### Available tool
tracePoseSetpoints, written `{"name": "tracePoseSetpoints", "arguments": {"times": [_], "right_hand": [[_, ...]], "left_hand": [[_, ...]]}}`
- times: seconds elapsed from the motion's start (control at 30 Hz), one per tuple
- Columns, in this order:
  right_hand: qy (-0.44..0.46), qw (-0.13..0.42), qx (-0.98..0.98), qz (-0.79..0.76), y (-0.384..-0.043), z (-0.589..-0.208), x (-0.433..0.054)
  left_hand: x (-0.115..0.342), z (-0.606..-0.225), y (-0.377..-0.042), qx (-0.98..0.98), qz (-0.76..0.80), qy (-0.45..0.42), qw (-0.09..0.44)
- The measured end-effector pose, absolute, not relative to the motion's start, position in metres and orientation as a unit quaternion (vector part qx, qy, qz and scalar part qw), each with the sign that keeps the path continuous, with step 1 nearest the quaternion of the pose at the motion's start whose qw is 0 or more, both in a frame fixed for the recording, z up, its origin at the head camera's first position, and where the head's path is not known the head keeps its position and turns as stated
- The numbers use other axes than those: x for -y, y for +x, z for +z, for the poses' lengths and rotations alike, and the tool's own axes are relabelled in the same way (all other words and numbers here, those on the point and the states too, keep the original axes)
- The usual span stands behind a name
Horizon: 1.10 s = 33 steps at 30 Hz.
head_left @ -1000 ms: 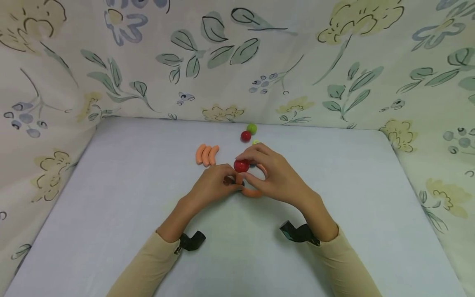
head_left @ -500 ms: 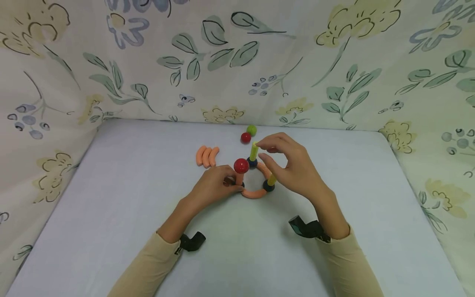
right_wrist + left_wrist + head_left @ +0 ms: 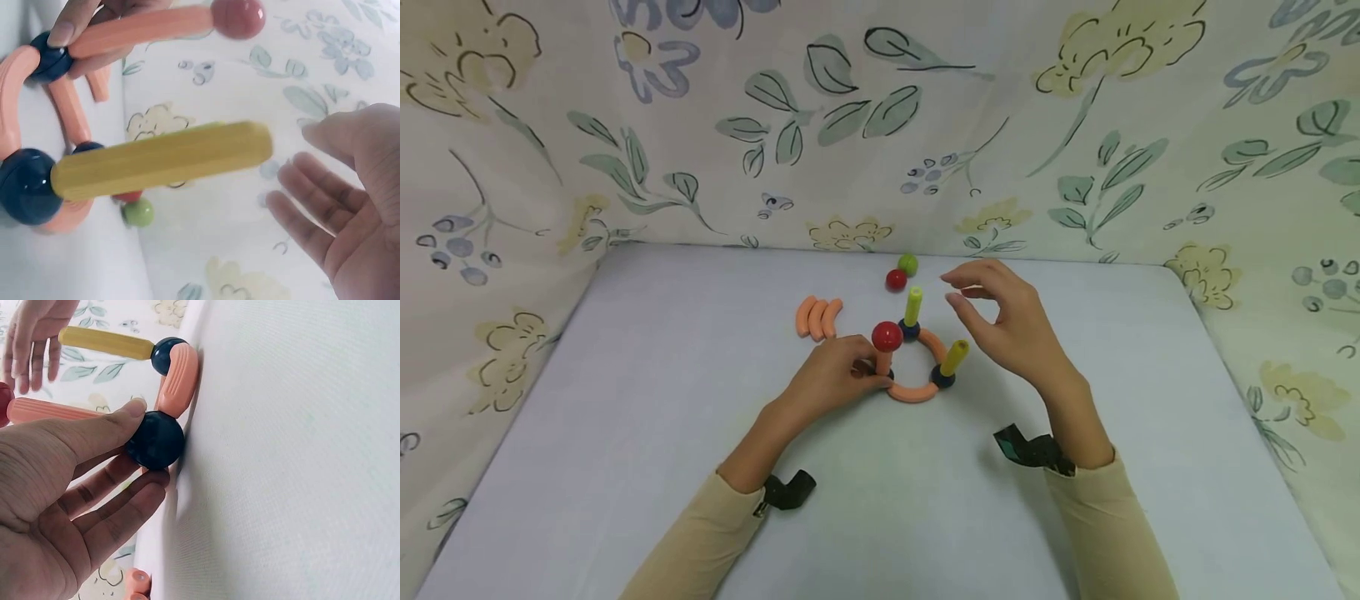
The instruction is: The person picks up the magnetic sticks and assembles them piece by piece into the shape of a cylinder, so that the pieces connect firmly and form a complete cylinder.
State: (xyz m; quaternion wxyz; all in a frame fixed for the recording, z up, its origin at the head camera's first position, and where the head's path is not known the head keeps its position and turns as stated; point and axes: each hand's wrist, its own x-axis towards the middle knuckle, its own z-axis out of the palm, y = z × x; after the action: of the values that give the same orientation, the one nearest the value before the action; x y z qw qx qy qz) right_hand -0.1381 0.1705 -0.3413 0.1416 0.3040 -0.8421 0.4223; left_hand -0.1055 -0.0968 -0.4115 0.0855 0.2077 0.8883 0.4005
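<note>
My left hand pinches a dark blue ball at the left corner of a ring built from curved orange rods and dark blue balls. From that ball an orange rod stands up, capped by a red ball. Two yellow rods rise from the ring's other balls: one at the back and one at the right. Up and to the right of the ring is my right hand, fingers loosely bent, nothing held. In the right wrist view its fingertips face the tip of a yellow rod.
Several loose curved orange rods lie left of the ring. Behind it, a red ball and a green ball sit close together near the back edge of the white table. A flower-patterned cloth stands behind the table.
My right hand has let go of the red ball and drawn back up and to the right. The red ball stays on top of the orange rod. My left hand keeps its place.
</note>
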Motion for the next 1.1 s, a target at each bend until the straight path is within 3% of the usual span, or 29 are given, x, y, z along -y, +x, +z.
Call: {"name": "tracePoseSetpoints", "arguments": {"times": [0.1, 0.4, 0.6, 1.1], "right_hand": [[0.291, 0.119, 0.848, 0.427, -0.154, -0.350, -0.170], [0.291, -0.021, 0.863, 0.412, -0.210, -0.393, -0.151], [0.304, -0.015, 0.867, 0.396, -0.230, -0.399, -0.153], [0.321, -0.028, 0.898, 0.301, -0.247, -0.411, -0.133]], "left_hand": [[0.099, -0.413, -0.106, -0.886, 0.405, 0.209, 0.080], [0.106, -0.417, -0.098, -0.887, 0.404, 0.208, 0.084], [0.099, -0.414, -0.106, -0.887, 0.394, 0.231, 0.063], [0.097, -0.415, -0.108, -0.884, 0.410, 0.214, 0.074]]}}
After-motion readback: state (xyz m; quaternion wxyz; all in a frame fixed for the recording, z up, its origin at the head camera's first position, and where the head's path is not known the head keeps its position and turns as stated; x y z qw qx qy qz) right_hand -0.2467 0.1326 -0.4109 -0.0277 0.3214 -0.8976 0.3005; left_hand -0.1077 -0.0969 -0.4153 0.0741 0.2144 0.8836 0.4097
